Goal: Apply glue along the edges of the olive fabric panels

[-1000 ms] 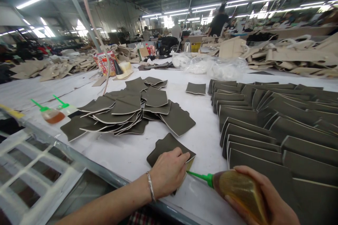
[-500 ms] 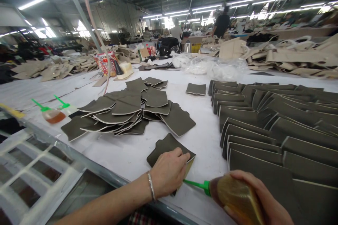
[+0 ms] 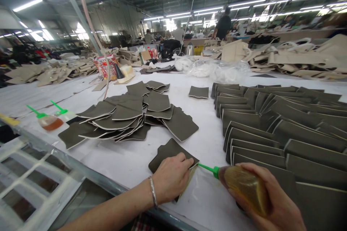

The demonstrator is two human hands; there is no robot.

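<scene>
My left hand [image 3: 171, 178] is closed on the near edge of a dark olive cut piece [image 3: 165, 151] lying on the white table [image 3: 206, 130], and lifts that edge so the pale underside shows. My right hand [image 3: 267, 202] is wrapped round an amber glue bottle [image 3: 245, 187]. Its green nozzle [image 3: 208, 169] points left and its tip touches the lifted corner of the piece beside my left fingers.
A loose heap of the same olive pieces [image 3: 127, 115] lies ahead on the left, and overlapping rows of them [image 3: 273, 122] fill the right. Two more glue bottles [image 3: 47, 120] lie at the left edge. Beige material piles, plastic bags and distant people are at the back.
The glue bottle first slid toward my left hand, then came back up so its nozzle tip now meets the piece's right corner. My left hand keeps holding the edge.
</scene>
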